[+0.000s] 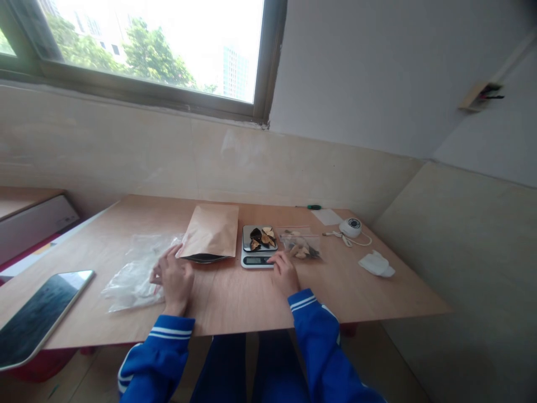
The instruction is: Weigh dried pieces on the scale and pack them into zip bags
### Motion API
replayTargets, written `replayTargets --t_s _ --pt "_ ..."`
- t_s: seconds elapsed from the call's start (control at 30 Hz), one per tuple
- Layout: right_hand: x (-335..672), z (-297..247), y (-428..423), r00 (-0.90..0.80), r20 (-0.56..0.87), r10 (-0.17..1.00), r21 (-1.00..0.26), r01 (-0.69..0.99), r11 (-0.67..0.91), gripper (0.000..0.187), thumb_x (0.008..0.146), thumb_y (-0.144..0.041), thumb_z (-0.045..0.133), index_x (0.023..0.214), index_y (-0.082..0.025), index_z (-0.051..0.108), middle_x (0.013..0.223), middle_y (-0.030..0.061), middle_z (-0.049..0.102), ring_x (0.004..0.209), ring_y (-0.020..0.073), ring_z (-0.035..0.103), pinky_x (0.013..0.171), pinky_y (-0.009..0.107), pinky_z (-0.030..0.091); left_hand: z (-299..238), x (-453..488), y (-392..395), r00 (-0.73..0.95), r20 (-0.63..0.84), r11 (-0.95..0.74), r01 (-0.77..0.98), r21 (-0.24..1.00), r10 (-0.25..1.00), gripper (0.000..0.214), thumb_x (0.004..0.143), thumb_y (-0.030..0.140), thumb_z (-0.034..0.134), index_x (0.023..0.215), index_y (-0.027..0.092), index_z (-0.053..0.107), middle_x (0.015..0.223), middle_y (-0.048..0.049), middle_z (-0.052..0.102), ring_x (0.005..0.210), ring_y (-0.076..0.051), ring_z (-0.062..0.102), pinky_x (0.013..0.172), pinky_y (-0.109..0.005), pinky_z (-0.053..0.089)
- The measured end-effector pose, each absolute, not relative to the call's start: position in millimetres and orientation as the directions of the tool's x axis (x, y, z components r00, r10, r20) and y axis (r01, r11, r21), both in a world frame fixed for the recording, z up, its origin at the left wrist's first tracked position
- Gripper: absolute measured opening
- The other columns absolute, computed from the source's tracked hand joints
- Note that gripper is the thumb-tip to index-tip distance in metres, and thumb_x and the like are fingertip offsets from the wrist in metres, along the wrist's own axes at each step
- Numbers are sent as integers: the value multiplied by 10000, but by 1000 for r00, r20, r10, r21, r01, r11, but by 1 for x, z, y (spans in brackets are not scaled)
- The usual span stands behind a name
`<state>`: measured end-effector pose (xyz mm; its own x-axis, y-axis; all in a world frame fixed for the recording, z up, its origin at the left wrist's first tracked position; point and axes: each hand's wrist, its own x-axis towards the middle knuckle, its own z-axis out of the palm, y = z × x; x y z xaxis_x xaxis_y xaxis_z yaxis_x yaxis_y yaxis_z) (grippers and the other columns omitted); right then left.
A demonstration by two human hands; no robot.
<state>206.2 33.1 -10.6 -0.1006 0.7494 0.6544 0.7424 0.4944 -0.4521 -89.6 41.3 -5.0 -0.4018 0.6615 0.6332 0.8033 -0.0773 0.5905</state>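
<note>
A small white kitchen scale (247, 263) with a dark display sits near the middle of the table. Several dark and tan dried pieces (264, 239), which look like dried mushroom, lie on its metal plate. My right hand (286, 273) reaches the scale's front right corner with a fingertip at the panel beside the display, holding nothing. Just right of the scale lies a clear zip bag (302, 246) with more dried pieces inside. My left hand (174, 280) rests loosely open over clear plastic bags (130, 285), beside the mouth of a brown kraft pouch (213, 229).
A large phone or tablet (42, 313) lies at the left edge. Toward the right are a white dome camera (350, 226) with its cable, a crumpled white tissue (376, 264), a white paper (326, 216) and a green-handled screwdriver (314, 207). A wall borders the table's back.
</note>
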Motion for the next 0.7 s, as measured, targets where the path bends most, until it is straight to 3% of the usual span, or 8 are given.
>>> replayTargets --t_s 0.1,0.2,0.3,0.37,0.5,0.57,0.7 --pt "191 -7 21 -118 667 735 -473 696 541 331 809 -31 362 833 -189 652 864 60 578 854 179 582 783 301 485 -6 -86 43 -174 622 -184 864 468 763 429 785 157 458 1204 209 535 1249 -100 556 1185 -272 472 1017 -435 260" --pt "162 0 4 -185 656 731 -519 593 616 336 827 -36 370 926 -186 654 914 71 594 920 177 585 833 306 500 -9 -87 44 -115 593 -185 888 421 797 342 850 204 431 1162 221 569 1207 -87 603 1134 -253 525 992 -410 273" --pt "120 10 -9 -360 595 718 -512 519 684 392 850 -53 372 1148 -173 597 1100 88 607 1071 174 557 944 318 483 -13 -92 43 -195 634 -122 899 421 749 257 895 269 422 1052 230 623 1014 -66 681 959 -233 597 926 -387 309" --pt "92 13 -12 -461 552 695 -459 527 715 448 872 -87 373 1305 -119 480 1299 124 524 1228 194 468 1029 353 437 -15 -93 41 -215 691 -124 906 405 690 241 907 301 431 993 232 645 910 -58 696 866 -223 607 861 -364 335" --pt "51 9 -4 -550 506 665 -293 616 731 487 919 -172 374 1375 0 365 1447 197 364 1369 257 288 1088 417 379 -15 -91 38 -136 815 -228 923 311 563 241 917 302 438 971 234 663 901 -60 706 812 -207 603 784 -331 353" --pt "40 3 -1 -510 487 709 -237 704 670 450 936 -178 359 1346 -2 413 1399 208 431 1348 269 326 1083 432 376 -13 -90 36 -115 860 -254 929 271 497 226 911 291 460 970 235 671 867 -60 705 783 -198 597 764 -321 356" --pt "34 -2 -1 -380 382 842 -182 862 472 350 921 -119 365 1194 -36 567 1165 193 616 1144 263 531 1023 422 416 -11 -88 34 -106 923 -284 933 221 370 160 874 239 537 938 246 683 696 -20 662 667 -164 564 704 -297 342"
